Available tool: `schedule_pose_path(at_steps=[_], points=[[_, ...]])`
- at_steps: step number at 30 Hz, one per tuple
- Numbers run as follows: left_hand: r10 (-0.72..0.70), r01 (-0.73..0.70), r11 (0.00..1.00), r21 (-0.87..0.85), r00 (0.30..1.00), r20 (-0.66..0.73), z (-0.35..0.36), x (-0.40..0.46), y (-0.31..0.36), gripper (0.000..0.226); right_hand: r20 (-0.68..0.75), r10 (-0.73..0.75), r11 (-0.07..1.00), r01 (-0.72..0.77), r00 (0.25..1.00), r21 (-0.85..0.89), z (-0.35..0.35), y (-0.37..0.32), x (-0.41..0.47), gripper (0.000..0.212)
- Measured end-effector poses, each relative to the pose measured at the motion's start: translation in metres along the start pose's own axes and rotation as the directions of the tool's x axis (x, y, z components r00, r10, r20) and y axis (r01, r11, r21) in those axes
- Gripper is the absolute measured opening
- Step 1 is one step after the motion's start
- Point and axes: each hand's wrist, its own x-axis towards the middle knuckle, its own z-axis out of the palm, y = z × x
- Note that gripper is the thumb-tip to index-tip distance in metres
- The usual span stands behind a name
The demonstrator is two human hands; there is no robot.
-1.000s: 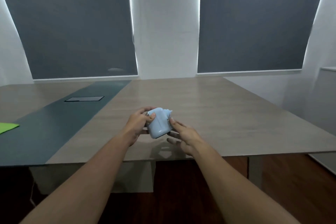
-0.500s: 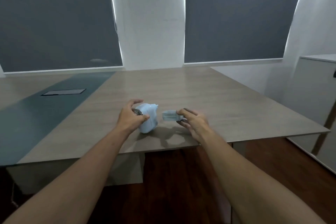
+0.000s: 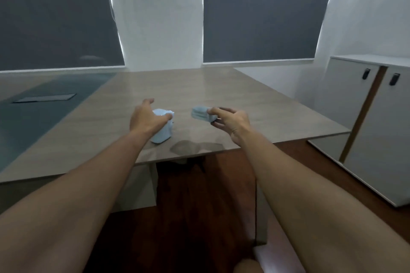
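Observation:
A pale blue, rounded plastic device (image 3: 163,133) stands on the wooden table (image 3: 255,115) near its front edge. My left hand (image 3: 145,118) grips its top, thumb on the near side and fingers curled over the far side. My right hand (image 3: 230,121) holds a small pale blue, partly clear piece (image 3: 199,113) pinched between thumb and fingers, in the air to the right of the device and apart from it. The image is slightly blurred.
The table has a dark blue-grey strip (image 3: 44,108) on the left with a flat black cable hatch (image 3: 44,98). A white cabinet (image 3: 377,117) with two dark handles stands at the right. Dark blinds cover the windows behind. Dark wood floor lies below.
My right hand has pulled the small piece off the device and carried it farther right. My left hand stays on the device. The camera has turned to the right.

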Motion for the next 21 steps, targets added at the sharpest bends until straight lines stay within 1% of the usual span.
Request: schedule_pose_path(at_steps=[1,2,3,4,7,11,13,16,18,21], points=[[0.033,-0.032,0.999,0.027,0.999,-0.012,0.001,-0.004,0.009,0.080,-0.008,-0.013,1.000,0.012,1.000,-0.025,-0.007,-0.008,-0.005,0.068],[0.068,-0.067,0.997,0.041,0.998,-0.018,0.002,-0.008,0.020,0.076,-0.012,-0.025,0.999,0.024,1.000,-0.045,-0.016,-0.016,-0.009,0.060],[0.105,-0.104,0.994,0.043,0.994,-0.021,0.005,-0.013,0.031,0.074,-0.016,-0.036,0.998,0.035,0.999,-0.059,-0.024,-0.024,-0.014,0.053],[0.139,-0.138,0.990,0.035,0.990,-0.012,0.009,-0.019,0.044,0.072,-0.027,-0.051,0.996,0.049,0.998,-0.068,-0.034,-0.032,-0.020,0.050],[0.213,-0.211,0.977,-0.029,0.976,0.042,0.030,-0.039,0.081,0.069,-0.071,-0.100,0.990,0.091,0.992,-0.110,-0.069,-0.055,-0.039,0.054],[0.267,-0.242,0.958,-0.153,0.948,0.173,0.075,-0.080,0.127,0.067,-0.164,-0.146,0.983,0.123,0.976,-0.140,-0.135,-0.075,-0.067,0.056],[0.286,-0.240,0.949,-0.203,0.928,0.240,0.097,-0.100,0.141,0.065,-0.192,-0.134,0.982,0.104,0.972,-0.160,-0.164,-0.079,-0.081,0.055],[0.308,-0.226,0.941,-0.253,0.880,0.360,0.141,-0.139,0.160,0.062,-0.287,-0.128,0.973,0.064,0.949,-0.222,-0.222,-0.080,-0.108,0.047],[0.314,-0.204,0.938,-0.282,0.845,0.433,0.170,-0.167,0.169,0.061,-0.336,-0.096,0.966,0.006,0.937,-0.260,-0.265,-0.076,-0.126,0.041],[0.319,-0.183,0.936,-0.302,0.804,0.501,0.211,-0.208,0.172,0.058,-0.397,-0.032,0.953,-0.092,0.917,-0.289,-0.320,-0.061,-0.148,0.034]])
